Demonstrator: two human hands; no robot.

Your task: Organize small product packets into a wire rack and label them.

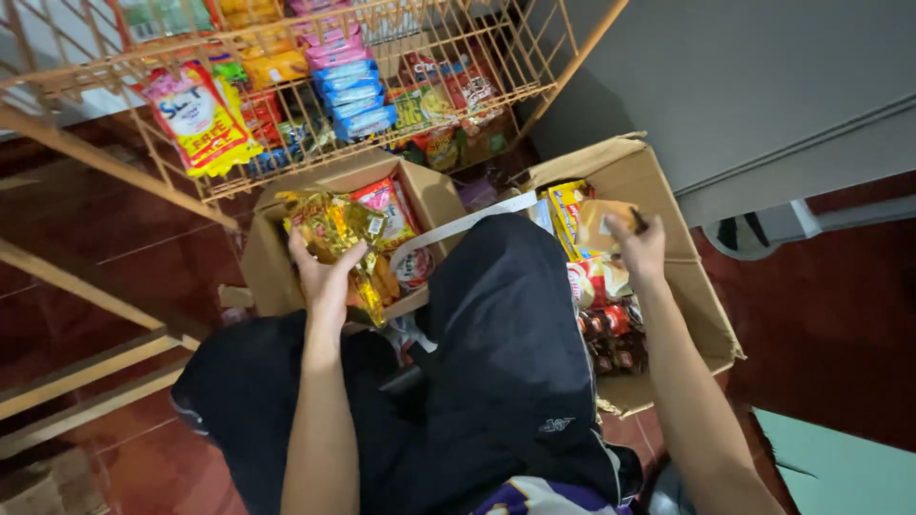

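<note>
The bundle of golden snack packets [336, 238] is in my left hand [324, 277], a little left of the middle of the frame. My fingers are closed around its lower part, so the bundle stands up from my palm, with its long axis going up and slightly to the left in the picture. It hangs just over the small cardboard box [272, 248], which holds more packets, one red and white.

My right hand [641, 250] is right of the middle, over the bigger cardboard box [697, 305]. It pinches a pale flat packet [596, 224] between thumb and fingers; this packet lies to the left of the hand, touching it. Something dark sticks out near the fingertips, but I cannot tell what it is. Under it are yellow and red packets and small dark jars.

Between the two boxes is my knee in black trousers [506, 334]. In the upper part of the frame stands a wire rack [429, 29] with hanging sachets, near both boxes.
</note>
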